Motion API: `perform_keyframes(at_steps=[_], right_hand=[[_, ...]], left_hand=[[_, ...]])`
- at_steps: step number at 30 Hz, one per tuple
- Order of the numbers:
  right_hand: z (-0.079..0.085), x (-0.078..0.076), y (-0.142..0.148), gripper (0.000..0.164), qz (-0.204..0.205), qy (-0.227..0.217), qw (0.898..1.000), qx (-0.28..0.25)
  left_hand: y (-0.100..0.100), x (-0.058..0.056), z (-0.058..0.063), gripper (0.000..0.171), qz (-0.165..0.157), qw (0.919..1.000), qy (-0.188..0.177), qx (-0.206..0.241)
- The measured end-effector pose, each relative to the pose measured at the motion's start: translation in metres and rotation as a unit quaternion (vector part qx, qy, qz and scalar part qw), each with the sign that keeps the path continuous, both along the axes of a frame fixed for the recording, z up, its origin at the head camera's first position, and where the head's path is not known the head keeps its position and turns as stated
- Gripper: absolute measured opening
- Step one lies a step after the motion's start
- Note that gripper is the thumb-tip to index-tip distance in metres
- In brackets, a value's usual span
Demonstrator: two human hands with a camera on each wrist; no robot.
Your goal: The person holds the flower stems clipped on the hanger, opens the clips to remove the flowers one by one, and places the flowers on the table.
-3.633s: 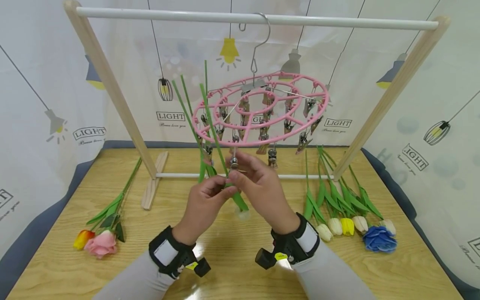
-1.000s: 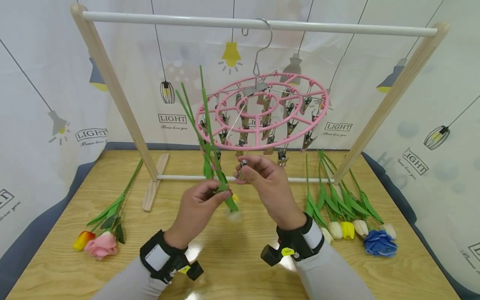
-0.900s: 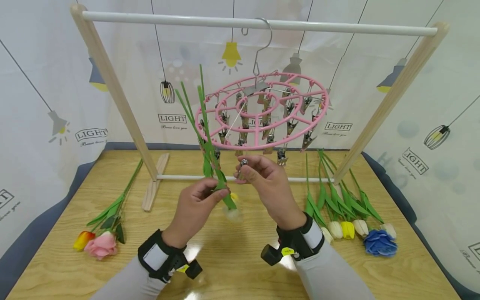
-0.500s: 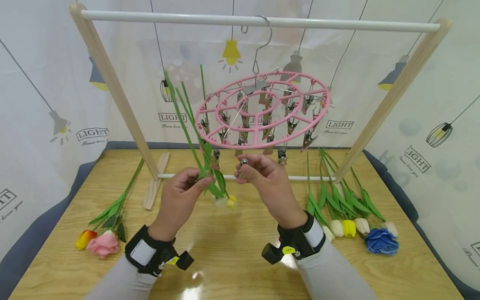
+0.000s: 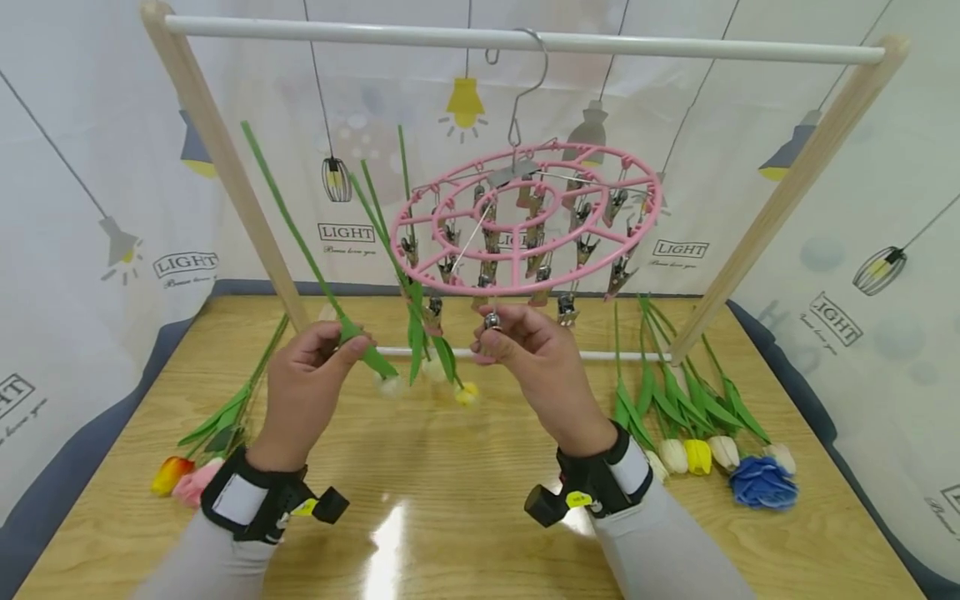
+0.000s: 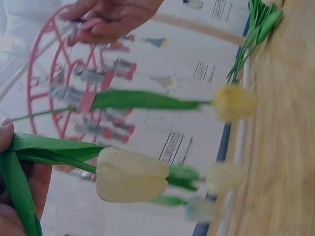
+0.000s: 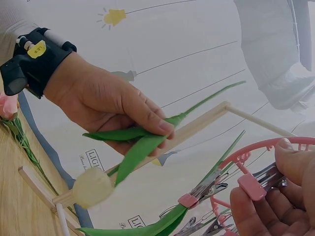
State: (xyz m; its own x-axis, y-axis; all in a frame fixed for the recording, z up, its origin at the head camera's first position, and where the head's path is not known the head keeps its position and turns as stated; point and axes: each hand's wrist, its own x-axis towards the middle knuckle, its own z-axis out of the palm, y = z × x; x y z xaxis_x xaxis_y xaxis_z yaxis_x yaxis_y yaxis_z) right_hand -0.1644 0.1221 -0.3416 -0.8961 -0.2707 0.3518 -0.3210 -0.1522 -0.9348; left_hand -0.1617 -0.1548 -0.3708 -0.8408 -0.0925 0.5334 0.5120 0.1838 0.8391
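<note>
Oval white tulip (image 6: 132,175), metal clip (image 7: 259,183) (pink-tipped)

Hanging tulips (image 5: 416,342) bar the sideways path between the left fingers (image 5: 322,336) and right fingers (image 5: 517,323). Just above the right fingers, the pink clip hanger (image 5: 516,268) blocks the way up; a white rail (image 5: 618,356) crosses behind. Beneath both, there is passing room above the wooden surface (image 5: 465,517).
</note>
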Motion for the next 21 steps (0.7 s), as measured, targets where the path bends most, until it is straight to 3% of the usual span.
perform_keyframes(at_steps=[4, 7, 12, 17, 21], right_hand=[[0.000, 0.000, 0.001, 0.037, 0.002, -0.002, 1.000, 0.001], [0.000, 0.000, 0.002, 0.036, 0.003, -0.001, 1.000, 0.003], [-0.001, -0.001, 0.002, 0.035, 0.004, -0.002, 1.000, 0.004], [0.000, 0.000, 0.002, 0.036, 0.003, -0.008, 1.000, 0.001], [0.001, 0.001, 0.002, 0.036, 0.002, -0.009, 1.000, 0.004]], left_hand=[[-0.028, -0.001, 0.004, 0.015, 0.059, 0.9983, -0.001, 0.005], [-0.052, 0.001, 0.006, 0.016, 0.103, 0.9941, -0.023, 0.027], [-0.089, 0.004, 0.001, 0.024, 0.163, 0.9839, -0.069, -0.029], [-0.115, 0.007, -0.008, 0.034, 0.185, 0.9687, -0.142, -0.086], [-0.129, 0.007, -0.015, 0.042, 0.179, 0.9546, -0.186, -0.149]])
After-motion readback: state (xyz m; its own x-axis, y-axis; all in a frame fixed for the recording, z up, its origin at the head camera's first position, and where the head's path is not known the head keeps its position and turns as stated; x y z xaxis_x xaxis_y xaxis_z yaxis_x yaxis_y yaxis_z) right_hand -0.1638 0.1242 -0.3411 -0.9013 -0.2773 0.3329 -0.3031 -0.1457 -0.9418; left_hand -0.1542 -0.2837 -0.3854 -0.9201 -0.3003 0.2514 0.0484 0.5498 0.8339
